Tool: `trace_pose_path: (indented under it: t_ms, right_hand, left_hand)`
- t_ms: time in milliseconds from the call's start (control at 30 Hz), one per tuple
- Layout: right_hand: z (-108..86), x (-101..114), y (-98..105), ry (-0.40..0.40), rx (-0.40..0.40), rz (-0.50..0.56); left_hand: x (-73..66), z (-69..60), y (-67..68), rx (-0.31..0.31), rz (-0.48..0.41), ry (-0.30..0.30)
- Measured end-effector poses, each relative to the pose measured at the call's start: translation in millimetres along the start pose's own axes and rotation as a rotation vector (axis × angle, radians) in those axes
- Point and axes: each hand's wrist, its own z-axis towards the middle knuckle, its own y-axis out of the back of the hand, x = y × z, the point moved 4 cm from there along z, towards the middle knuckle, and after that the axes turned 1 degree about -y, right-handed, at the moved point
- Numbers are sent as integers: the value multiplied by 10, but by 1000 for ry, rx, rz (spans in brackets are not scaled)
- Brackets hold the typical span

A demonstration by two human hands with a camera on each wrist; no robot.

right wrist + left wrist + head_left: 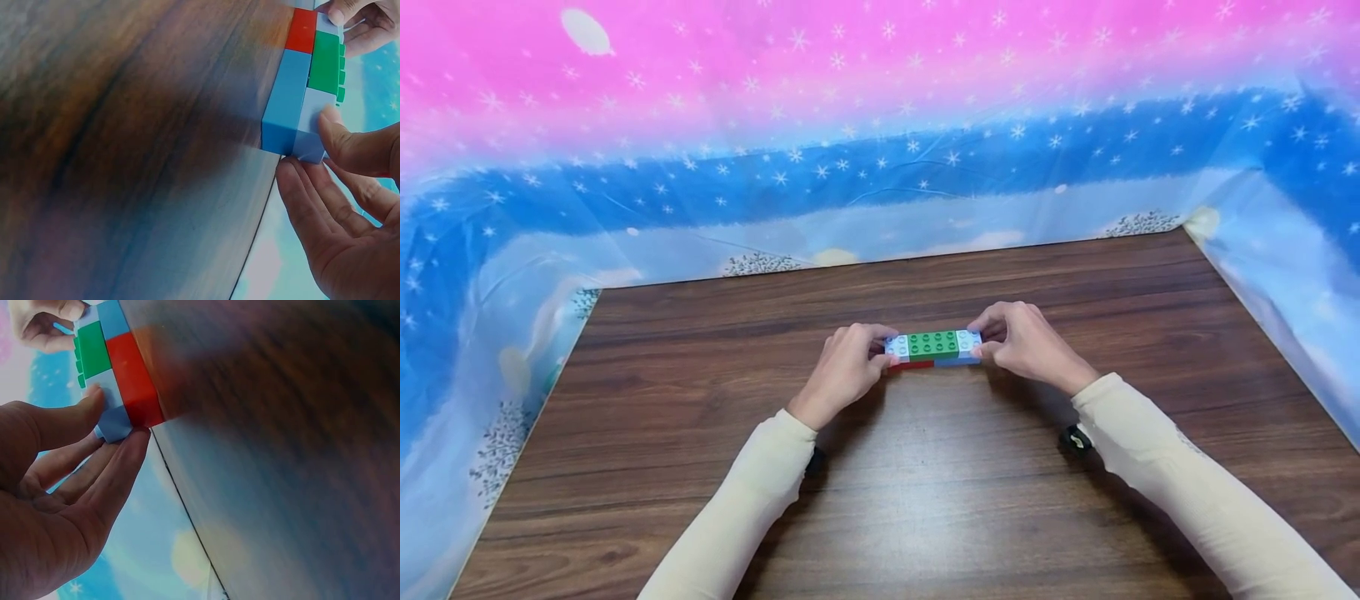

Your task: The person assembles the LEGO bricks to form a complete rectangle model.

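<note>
A low two-layer block of toy building bricks sits on the wooden table (880, 517). Its top layer has a green brick (933, 344) in the middle, with a pale blue brick (107, 387) at the left end and another pale blue brick (314, 115) at the right. Below them a red brick (133, 378) and a blue brick (285, 100) lie end to end. My left hand (842, 362) pinches the left pale brick between thumb and fingers. At the opposite end, my right hand (1030, 346) pinches the right pale brick likewise.
Behind the table and along its sides hangs a pink and blue cloth (880, 167) with snowflakes printed on it. A small black device (1076, 440) is at the right wrist, under the cream sleeve (1150, 442).
</note>
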Motion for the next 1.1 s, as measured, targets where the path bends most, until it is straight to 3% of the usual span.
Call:
trace_pose_path:
  t_ms: [600,767,900,1100]
  right_hand:
    - [97,-32,41,-17,-15,73]
    - [123,-78,60,-73,-32,123]
    - [145,-115,68,-132,-47,154]
    - [166,-131,69,-145,-64,160]
  left_hand:
    - [76,102,58,70,-117,110]
    - [76,148,65,82,-130,126]
    - [81,198,78,79,-153,175]
    - [95,230,103,76,-186,228]
